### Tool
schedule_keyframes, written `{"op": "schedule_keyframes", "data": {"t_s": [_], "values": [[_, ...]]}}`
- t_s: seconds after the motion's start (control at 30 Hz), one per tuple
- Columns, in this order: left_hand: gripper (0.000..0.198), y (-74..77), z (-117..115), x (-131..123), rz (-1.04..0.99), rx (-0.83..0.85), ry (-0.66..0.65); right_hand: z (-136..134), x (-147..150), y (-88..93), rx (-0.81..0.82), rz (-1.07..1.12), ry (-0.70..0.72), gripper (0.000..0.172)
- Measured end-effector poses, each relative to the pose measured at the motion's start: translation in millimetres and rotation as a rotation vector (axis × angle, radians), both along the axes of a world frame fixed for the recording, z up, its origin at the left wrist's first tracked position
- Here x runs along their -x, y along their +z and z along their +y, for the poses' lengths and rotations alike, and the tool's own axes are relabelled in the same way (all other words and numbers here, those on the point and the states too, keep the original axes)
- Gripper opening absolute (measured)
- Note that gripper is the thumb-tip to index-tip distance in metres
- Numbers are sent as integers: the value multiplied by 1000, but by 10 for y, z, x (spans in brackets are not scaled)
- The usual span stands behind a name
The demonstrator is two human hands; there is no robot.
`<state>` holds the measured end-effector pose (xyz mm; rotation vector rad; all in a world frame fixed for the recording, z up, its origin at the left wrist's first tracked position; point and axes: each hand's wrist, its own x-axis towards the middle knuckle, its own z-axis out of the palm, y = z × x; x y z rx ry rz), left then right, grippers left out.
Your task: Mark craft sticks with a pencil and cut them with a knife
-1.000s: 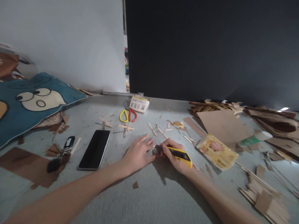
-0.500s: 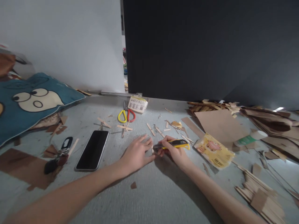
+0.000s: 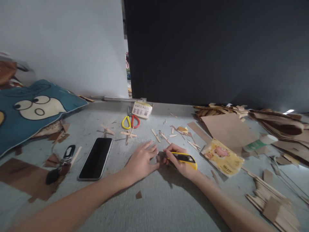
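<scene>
My right hand [image 3: 180, 161] is closed around a yellow and black utility knife [image 3: 184, 157], its front end pointing left toward my left hand. On the table lies my left hand [image 3: 142, 159], palm down, with its outer fingers stretched. Its thumb and index fingertip hold a small piece of wooden stick [image 3: 157, 157] against the tabletop, just at the knife's front end. The blade and part of the stick are hidden by my fingers. Beyond the hands are loose wooden sticks [image 3: 155, 135] and a crossed-stick piece [image 3: 129, 134].
A phone [image 3: 96, 158] and keys [image 3: 61, 164] lie left. Scissors [image 3: 130, 122] and a small white pack [image 3: 142, 109] sit at the back. Right are a yellow pack [image 3: 222, 157], cardboard [image 3: 229, 132] and a stack of sticks [image 3: 272, 203]. A blue cushion [image 3: 36, 109] stands far left.
The knife's yellow handle has tipped slightly, its rear end now lower in the picture. My left hand stays nearly in place. The view has shifted a little.
</scene>
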<state>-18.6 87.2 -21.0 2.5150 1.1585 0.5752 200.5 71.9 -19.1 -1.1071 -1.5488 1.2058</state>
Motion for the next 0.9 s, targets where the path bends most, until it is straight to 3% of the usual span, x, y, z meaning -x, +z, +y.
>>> {"op": "schedule_keyframes", "data": {"t_s": [0.2,0.6,0.9], "values": [[46,-21,-5,8,-18,-8,-8,-4,8,-7,-5,-34,-2,47],[46,12,-10,0,-21,24,-3,9,-25,-2,3,4,37,41],[49,34,-11,-4,21,35,5,45,-34,84,141,48,66,43]]}}
